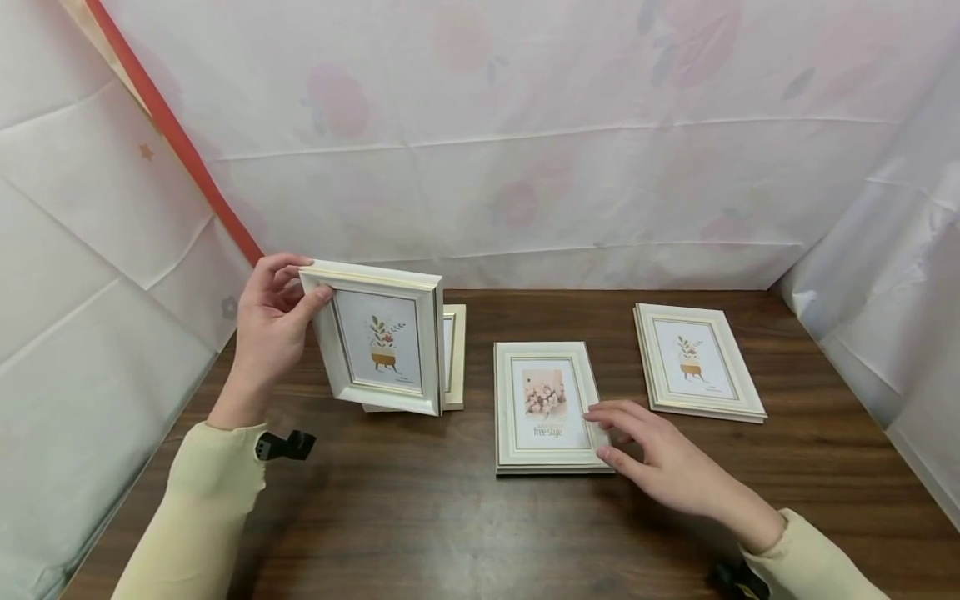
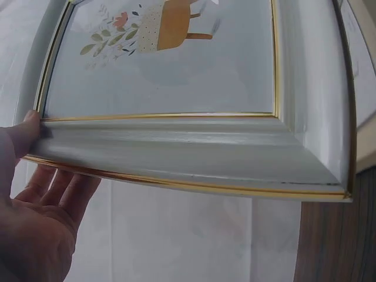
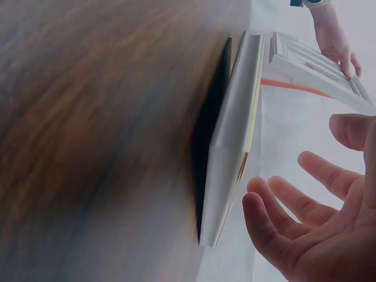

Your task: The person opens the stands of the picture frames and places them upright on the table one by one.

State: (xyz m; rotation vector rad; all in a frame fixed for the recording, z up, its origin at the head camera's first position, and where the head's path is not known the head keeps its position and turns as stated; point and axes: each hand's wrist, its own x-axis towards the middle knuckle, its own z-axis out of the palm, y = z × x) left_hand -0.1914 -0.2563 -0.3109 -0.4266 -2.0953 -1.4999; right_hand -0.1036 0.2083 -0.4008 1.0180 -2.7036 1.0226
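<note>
My left hand grips a white picture frame by its upper left corner, thumb on the front and fingers behind. The frame is raised and tilted upright; its picture shows a plant in an orange pot. Behind it, partly hidden, another picture frame lies on the table. In the left wrist view the thumb presses the moulding of the held frame. My right hand, fingers spread and relaxed, hovers at the right edge of a picture frame with a flower print, which lies flat.
A further white picture frame with a plant print lies at the right on the dark wooden table. Pale printed cloth hangs behind and on both sides. A red strip runs down the cloth at the left.
</note>
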